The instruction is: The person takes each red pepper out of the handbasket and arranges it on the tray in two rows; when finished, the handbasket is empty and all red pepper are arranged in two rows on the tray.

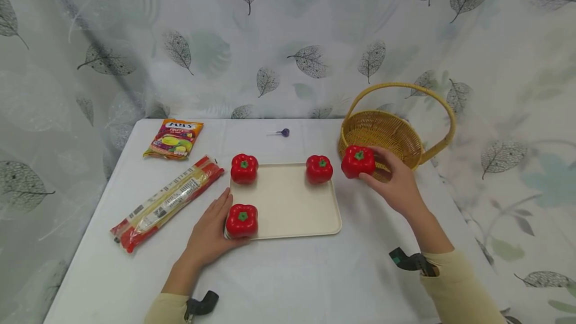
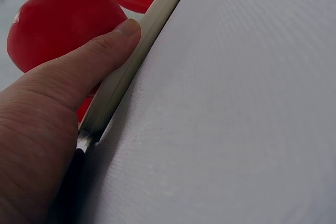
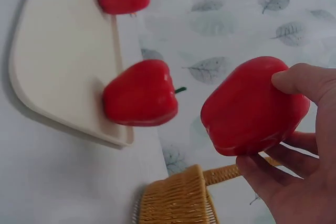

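Note:
My right hand point(image 1: 398, 184) holds a red bell pepper point(image 3: 254, 106) between thumb and fingers, raised in front of the wicker basket point(image 1: 382, 131). Its green stem points up in the head view. The left hand point(image 1: 211, 234) lies at the near left corner of a cream tray point(image 1: 292, 204), its fingers fairly straight along the left side. In the left wrist view the thumb point(image 2: 100, 51) rests against the tray's rim, close beside a bell pepper point(image 2: 63, 22). On the tray sit three red peppers: near left point(image 1: 242, 221), far left point(image 1: 244, 169) and far right point(image 1: 319, 169).
Left of the tray lies a long pack of noodles point(image 1: 166, 204) in red and clear wrapping. Behind it is an orange candy bag point(image 1: 174, 139). A small purple lollipop point(image 1: 284, 133) lies beyond the tray. A leaf-patterned curtain point(image 1: 288, 39) hangs behind the white table point(image 1: 306, 274).

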`<state>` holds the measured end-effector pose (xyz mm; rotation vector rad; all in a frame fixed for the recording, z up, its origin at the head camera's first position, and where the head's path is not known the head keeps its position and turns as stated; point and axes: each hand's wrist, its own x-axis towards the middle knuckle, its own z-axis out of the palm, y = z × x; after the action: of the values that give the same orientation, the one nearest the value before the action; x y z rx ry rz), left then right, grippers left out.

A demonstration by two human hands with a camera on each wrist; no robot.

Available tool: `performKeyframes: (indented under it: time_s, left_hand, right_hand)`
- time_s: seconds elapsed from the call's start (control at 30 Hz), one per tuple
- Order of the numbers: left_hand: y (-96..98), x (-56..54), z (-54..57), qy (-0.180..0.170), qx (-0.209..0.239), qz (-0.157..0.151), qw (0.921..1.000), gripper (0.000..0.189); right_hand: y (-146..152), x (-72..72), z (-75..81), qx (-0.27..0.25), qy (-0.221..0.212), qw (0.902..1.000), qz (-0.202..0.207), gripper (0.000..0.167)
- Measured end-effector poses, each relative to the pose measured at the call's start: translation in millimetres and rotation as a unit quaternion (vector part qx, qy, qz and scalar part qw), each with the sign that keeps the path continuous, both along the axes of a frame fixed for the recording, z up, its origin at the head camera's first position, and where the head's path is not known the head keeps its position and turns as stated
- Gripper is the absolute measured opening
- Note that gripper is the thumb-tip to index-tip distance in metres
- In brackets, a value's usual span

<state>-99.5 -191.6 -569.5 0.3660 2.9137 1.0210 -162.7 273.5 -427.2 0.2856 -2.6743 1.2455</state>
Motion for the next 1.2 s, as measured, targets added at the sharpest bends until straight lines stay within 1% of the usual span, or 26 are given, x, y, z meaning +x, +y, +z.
performKeyframes:
  time_s: [0.17, 0.27, 0.4, 0.5, 0.7, 0.93, 1.1, 1.2]
  left_hand:
    - [-0.3, -0.3, -3.1, -0.009, 0.003, 0.001, 1.0000, 0.132]
    - [-0.4, -0.4, -3.3, -0.006, 0.003, 0.003, 1.0000, 0.133]
    - [-0.6, -0.4, -2.5, -0.002, 0.002, 0.006, 1.0000, 0.133]
    - [-0.7, -0.5, -2.2, -0.003, 0.002, 0.001, 1.0000, 0.132]
    - [-0.8, -0.1, -2.4, -0.002, -0.001, -0.003, 1.0000, 0.132]
    - [-1.0, -1.0, -1.0, 0.000, -0.003, 0.000, 1.0000, 0.133]
    - [-1.4, -1.6, -1.3, 0.003, -0.004, -0.002, 1.0000, 0.132]
    - [-1.7, -1.8, -1.8, -0.001, -0.003, 0.000, 1.0000, 0.133]
  right_hand:
    - [-6, 10.0, -11.6, -0.008, -0.007, 0.9995, 0.031, 0.078]
    - [-11, 12.7, -19.4, -0.022, -0.014, 0.9984, 0.050, 0.077]
    - [-19, 15.9, -27.9, -0.045, -0.044, 0.9954, 0.073, 0.076]
    - [-23, 19.3, -33.9, -0.060, -0.064, 0.9927, 0.082, 0.076]
    - [-29, 23.9, -45.8, -0.084, -0.085, 0.9872, 0.106, 0.075]
    - [-35, 31.3, -57.4, -0.081, -0.107, 0.9843, 0.115, 0.074]
    - [-37, 35.4, -67.1, -0.089, -0.125, 0.9804, 0.124, 0.074]
    - [-39, 37.2, -73.3, -0.094, -0.138, 0.9783, 0.122, 0.075]
